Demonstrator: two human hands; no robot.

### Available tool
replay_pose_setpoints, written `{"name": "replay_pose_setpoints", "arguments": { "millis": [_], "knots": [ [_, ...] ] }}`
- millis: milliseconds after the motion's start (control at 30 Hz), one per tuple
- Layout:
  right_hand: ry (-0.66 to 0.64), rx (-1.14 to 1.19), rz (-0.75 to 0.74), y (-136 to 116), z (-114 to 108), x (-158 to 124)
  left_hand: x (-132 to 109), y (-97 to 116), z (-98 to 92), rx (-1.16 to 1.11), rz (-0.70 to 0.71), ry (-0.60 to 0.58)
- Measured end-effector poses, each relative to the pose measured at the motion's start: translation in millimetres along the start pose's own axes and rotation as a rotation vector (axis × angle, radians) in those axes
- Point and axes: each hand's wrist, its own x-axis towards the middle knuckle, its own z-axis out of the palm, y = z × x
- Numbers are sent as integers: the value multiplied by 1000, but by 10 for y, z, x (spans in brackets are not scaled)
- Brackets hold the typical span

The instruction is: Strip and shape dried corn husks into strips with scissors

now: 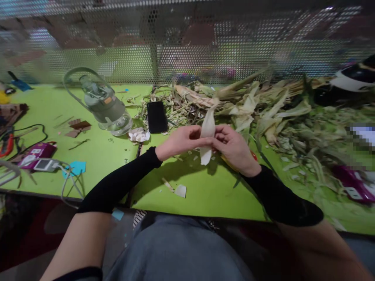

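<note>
A pale corn husk [208, 124] stands upright between my hands, above the green table. My left hand [187, 139] is closed on it from the left, index finger stretched across its front. From the right, my right hand [234, 146] pinches the same husk, and the fingertips of both hands meet at it. Under my right hand lies something with a red part [253, 156] and a yellow edge, mostly hidden. A small cut piece of husk [181, 191] rests on the table in front of me.
Heaped corn husks [246, 105] and scraps spread along the back and right. Left of them are a black phone [157, 117], crumpled tissue [139, 135] and a clear bottle [108, 105]. Purple power strips [38, 154] lie at both sides. A perforated metal panel [181, 54] stands behind.
</note>
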Motion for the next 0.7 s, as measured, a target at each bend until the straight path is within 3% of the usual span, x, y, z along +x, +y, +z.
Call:
{"name": "replay_pose_setpoints", "arguments": {
  "millis": [100,200,300,367,433,567,700],
  "knots": [
    [-50,-146,32,-96,-180,-25,-18,27,5,-105,-52,56],
    [-32,-508,27,-116,-604,-85,15,35,-53,-240,-134,201],
    [-230,-878,73,-46,-1019,-232,47,17,-80,-335,-186,254],
    [-316,-1010,66,9,-1146,-358,53,-9,-70,-377,-190,239],
    [-333,-1212,44,33,-1137,-473,48,-31,-53,-402,-185,218],
    [-327,-1568,58,-30,-908,-567,29,-22,-34,-427,-210,197],
    [-432,-1590,16,-131,-683,-479,13,23,-35,-449,-229,203]
  ]
}}
